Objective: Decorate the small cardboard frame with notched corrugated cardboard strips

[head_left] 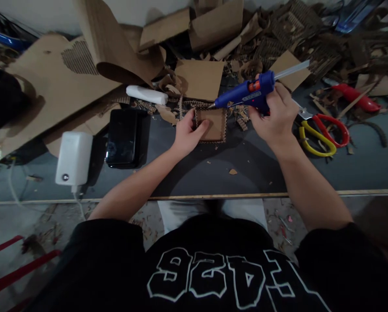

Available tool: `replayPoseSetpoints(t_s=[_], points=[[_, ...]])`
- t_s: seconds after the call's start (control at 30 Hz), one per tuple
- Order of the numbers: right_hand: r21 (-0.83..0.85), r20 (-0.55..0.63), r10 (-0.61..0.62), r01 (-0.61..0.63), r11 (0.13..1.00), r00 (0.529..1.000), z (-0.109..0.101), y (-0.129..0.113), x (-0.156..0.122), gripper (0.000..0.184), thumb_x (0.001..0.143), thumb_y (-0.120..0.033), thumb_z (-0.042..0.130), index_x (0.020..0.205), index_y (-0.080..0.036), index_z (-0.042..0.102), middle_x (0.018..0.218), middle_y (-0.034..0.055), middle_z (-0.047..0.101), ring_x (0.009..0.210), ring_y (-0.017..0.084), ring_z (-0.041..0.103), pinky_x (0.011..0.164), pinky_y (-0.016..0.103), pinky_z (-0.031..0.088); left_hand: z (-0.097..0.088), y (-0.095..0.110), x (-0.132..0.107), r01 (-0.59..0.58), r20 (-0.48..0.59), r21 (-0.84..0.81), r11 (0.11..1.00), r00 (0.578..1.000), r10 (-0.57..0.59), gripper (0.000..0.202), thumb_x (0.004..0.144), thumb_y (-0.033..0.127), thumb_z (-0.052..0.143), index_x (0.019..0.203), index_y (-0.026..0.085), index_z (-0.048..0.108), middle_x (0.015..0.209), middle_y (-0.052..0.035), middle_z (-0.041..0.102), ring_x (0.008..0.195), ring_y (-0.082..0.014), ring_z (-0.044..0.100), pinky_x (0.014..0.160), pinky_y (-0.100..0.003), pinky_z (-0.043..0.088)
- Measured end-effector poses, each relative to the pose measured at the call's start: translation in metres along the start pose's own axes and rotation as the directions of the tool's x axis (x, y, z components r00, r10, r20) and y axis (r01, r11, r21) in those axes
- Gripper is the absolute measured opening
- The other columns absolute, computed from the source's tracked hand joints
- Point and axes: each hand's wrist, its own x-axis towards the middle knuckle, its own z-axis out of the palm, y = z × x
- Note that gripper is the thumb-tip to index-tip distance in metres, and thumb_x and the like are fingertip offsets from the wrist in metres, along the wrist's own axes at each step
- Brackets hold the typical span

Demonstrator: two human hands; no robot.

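Note:
My right hand (276, 113) is wrapped round the grip of a blue hot glue gun (242, 94) with a clear glue stick (293, 70) poking out of its back. The gun's nozzle points left, at the far edge of a small square cardboard piece (216, 125) edged with corrugated strip. My left hand (190, 132) grips this piece by its left side, thumb on top and the other fingers partly hidden. Whether the nozzle touches the strip I cannot tell. Just behind lies a flat cardboard square (202, 78).
Scissors (325, 134) with red and yellow handles and a red-handled tool (358, 97) lie at right. A black phone-like device (122, 138), a white power bank (73, 158) with a cable and a white stick (146, 94) are at left. Cardboard scraps (216, 26) pile up along the back.

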Motion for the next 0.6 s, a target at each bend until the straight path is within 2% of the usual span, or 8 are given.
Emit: replayPoseSetpoints(t_s=[0.2, 0.4, 0.6], points=[[0.064, 0.039, 0.012, -0.014, 0.998, 0.999, 0.0005, 0.0013, -0.001, 0.047, 0.098, -0.039, 0.06, 0.143, -0.032, 0.073, 0.142, 0.0139, 0.075, 0.144, 0.041, 0.065, 0.12, 0.06, 0.057, 0.0019, -0.0053, 0.0003, -0.014, -0.044, -0.041, 0.999, 0.999, 0.012, 0.068, 0.093, 0.089, 0.062, 0.111, 0.024, 0.068, 0.099, -0.0045, 0.073, 0.081, -0.017, 0.068, 0.077, -0.031, 0.061], [0.037, 0.028, 0.021, -0.022, 0.999, 0.999, 0.0056, 0.0047, -0.0046, 0.048, 0.096, -0.04, 0.06, 0.141, -0.032, 0.073, 0.141, 0.0112, 0.077, 0.139, 0.041, 0.069, 0.118, 0.06, 0.058, 0.0015, -0.0046, 0.0003, -0.012, -0.063, -0.011, 1.0, 0.998, 0.011, 0.064, 0.093, 0.088, 0.062, 0.104, 0.025, 0.064, 0.098, -0.0035, 0.07, 0.083, -0.0171, 0.067, 0.079, -0.032, 0.062], [0.038, 0.011, 0.025, -0.026, 0.999, 1.0, 0.0077, 0.0074, -0.0051, 0.047, 0.097, -0.04, 0.059, 0.141, -0.032, 0.074, 0.142, 0.0124, 0.077, 0.137, 0.042, 0.071, 0.117, 0.062, 0.058, 0.0018, -0.0048, -0.0003, -0.017, -0.047, -0.054, 0.998, 0.999, 0.014, 0.06, 0.095, 0.086, 0.063, 0.103, 0.026, 0.064, 0.09, -0.0018, 0.066, 0.073, -0.0147, 0.062, 0.069, -0.029, 0.06]])
